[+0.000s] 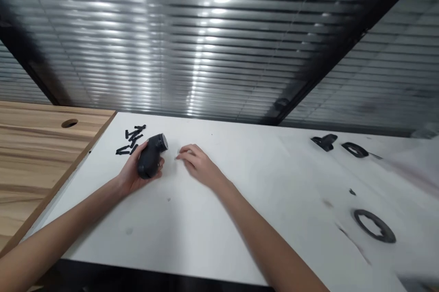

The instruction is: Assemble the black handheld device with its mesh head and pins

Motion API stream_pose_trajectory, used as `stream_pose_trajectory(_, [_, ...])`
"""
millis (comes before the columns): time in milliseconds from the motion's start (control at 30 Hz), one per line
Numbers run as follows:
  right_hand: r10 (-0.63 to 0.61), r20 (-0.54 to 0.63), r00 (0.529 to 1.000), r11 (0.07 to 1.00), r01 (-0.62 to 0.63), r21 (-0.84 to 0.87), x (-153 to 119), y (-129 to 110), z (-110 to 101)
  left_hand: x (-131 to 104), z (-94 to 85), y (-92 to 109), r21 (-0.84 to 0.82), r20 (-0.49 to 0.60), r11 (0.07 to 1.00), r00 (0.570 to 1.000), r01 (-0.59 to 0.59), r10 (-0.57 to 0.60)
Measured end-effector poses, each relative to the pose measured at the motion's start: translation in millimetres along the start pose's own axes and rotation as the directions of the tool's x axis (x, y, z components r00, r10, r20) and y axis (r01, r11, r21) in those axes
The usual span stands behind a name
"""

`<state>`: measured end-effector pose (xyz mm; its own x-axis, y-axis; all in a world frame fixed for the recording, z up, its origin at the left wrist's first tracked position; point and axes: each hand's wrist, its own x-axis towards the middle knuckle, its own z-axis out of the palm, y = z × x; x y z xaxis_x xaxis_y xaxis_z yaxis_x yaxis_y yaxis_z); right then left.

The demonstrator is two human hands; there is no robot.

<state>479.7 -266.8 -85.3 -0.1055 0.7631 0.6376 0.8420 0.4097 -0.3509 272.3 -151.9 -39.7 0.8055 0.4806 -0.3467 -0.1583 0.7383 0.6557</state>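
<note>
Hands: left hand point(132, 174) grips one black gadget point(151, 155); right hand point(199, 164) rests loosely beside it. Two rings point(374, 225) lie far right on the desk point(260, 182).

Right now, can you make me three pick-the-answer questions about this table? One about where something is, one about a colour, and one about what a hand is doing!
1. Where is the pile of small black parts?
A. Just beyond the left hand
B. By the flat ring at the table's right
C. On the wooden desk

2. What colour is the table top under the hands?
A. Brown
B. White
C. Blue

3. What is the left hand doing?
A. Lying flat and empty
B. Pointing at the blinds
C. Holding a black handheld device

Answers:
1 A: the pile lies near the table's far left corner, just past that hand.
2 B: the surface is white; the wooden desk sits beside it.
3 C: its fingers wrap the device, while the right hand rests on the table beside it.
</note>
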Motion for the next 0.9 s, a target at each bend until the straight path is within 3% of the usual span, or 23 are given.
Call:
stream_pose_trajectory(100, [0.049,-0.002,0.999,0.999,-0.049,0.019,-2,2,2,-2,-0.1,0,0.059,-0.052,0.998,0.999,-0.012,0.015])
stream_pose_trajectory(267, [0.067,0.045,0.997,0.996,-0.064,-0.055,-2,-3,-1,-11,2.4,-5,0.203,-0.26,0.977,0.966,0.06,-0.005])
stream_pose_trajectory(433, [0.154,0.154,0.976,0.98,-0.132,-0.147,1,-6,-3,-13,1.0,-7,0.251,-0.249,0.962,0.967,0.111,-0.047])
stream_pose_trajectory(567, [0.167,0.164,0.972,0.977,-0.141,-0.158,1,-8,-1,-12,-4.3,-4,0.201,-0.304,0.963,0.946,0.181,-0.114])
stream_pose_trajectory(667, [0.182,0.175,0.968,0.972,-0.15,-0.18,0,-6,-1,-9,-7.2,-4,0.214,-0.281,0.956,0.95,0.203,-0.139])
stream_pose_trajectory(800, [0.137,0.189,0.972,0.977,-0.1,-0.19,-3,-8,-3,-11,0.9,-7,0.17,-0.294,0.976,0.952,0.134,-0.079])
stream_pose_trajectory(900, [0.068,0.111,0.991,0.988,-0.052,-0.146,-4,-9,-5,-15,9.1,-6,0.033,-0.295,0.999,0.955,0.035,-0.024])
